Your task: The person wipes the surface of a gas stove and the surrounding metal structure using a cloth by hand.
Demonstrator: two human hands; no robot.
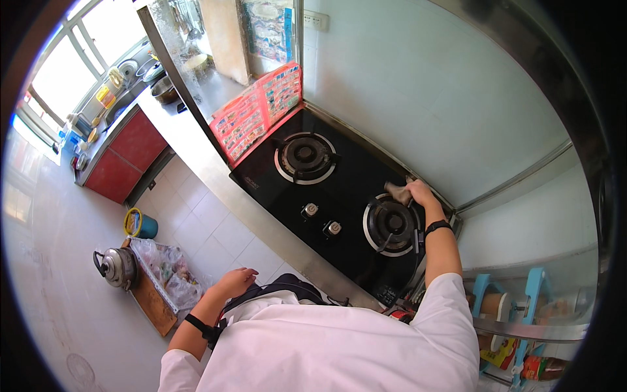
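My right hand grips a brownish cloth at the back edge of the right-hand burner on a black glass gas cooktop. The cloth looks slightly blurred and lies against the burner's rim. A second burner sits at the left of the cooktop. Two metal control knobs stand between the burners near the front edge. Away from the cooktop, my left hand hangs at my waist over the floor, holding nothing, its fingers loosely bent and partly apart.
A pink patterned splash guard stands at the cooktop's left end. A glass partition rises beyond it. On the left are a metal kettle, a rack with plastic bags and a blue bin. Blue shelf brackets are at right.
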